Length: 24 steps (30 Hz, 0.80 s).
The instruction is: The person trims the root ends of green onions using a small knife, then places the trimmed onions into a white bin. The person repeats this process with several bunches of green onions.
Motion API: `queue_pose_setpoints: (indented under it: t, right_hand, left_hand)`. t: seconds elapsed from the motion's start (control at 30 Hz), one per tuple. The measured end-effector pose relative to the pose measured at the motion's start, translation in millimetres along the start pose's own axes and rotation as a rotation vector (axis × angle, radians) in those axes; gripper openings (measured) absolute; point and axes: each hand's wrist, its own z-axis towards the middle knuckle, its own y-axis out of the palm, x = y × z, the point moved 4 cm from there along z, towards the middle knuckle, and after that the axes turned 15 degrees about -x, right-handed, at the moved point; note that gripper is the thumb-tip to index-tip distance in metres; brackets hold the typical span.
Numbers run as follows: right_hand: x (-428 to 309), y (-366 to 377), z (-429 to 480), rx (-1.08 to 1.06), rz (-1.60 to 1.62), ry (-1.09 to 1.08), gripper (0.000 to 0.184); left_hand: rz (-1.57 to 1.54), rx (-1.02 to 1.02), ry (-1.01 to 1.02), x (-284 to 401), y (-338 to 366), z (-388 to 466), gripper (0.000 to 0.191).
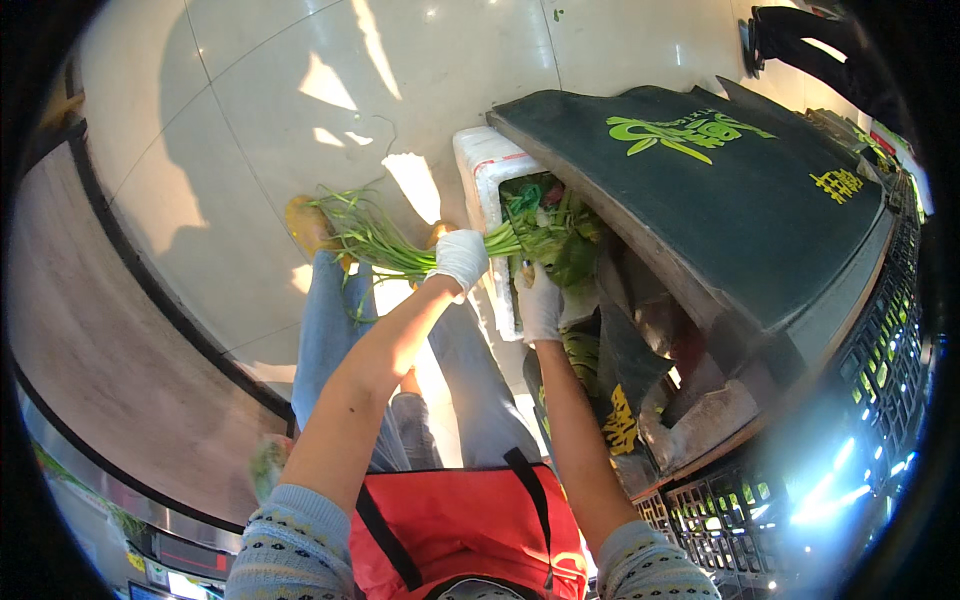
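My left hand point(460, 262), in a whitish glove, grips a bunch of long green leafy stalks point(390, 247). Their thin leaf ends spread left above the floor; the paler cut-off ends point right, over a white foam box point(491, 176). My right hand point(538, 300), gloved too, is closed around the handle of a knife point(529, 274), whose narrow blade stands up beside the stalk ends. Green leaves and trimmings point(566, 240) lie in the foam box, along with some green and reddish pieces I cannot make out.
A dark green printed cover point(697, 187) hangs over a stand at the right, overlapping the foam box. Black plastic crates point(705, 517) stand at the lower right. A wooden-topped counter point(112, 315) curves along the left. A person's dark-trousered legs point(810, 45) show at the top right.
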Motion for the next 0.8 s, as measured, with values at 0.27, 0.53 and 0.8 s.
queue_pose_setpoints:
  t: [0.27,0.53,0.8]
  right_hand:
    - [-10,8,14,-0.060,0.125,-0.015,0.041]
    - [-9,14,26,0.013,0.262,-0.070,0.040]
    - [57,9,-26,0.199,0.565,-0.052,0.026]
  left_hand:
    - [-0.067,-0.030,-0.049,0,-6,-3,0.019]
    - [-0.137,-0.039,0.024,-4,-8,-1,0.018]
    - [-0.287,-0.400,0.259,-13,-34,-25,0.042]
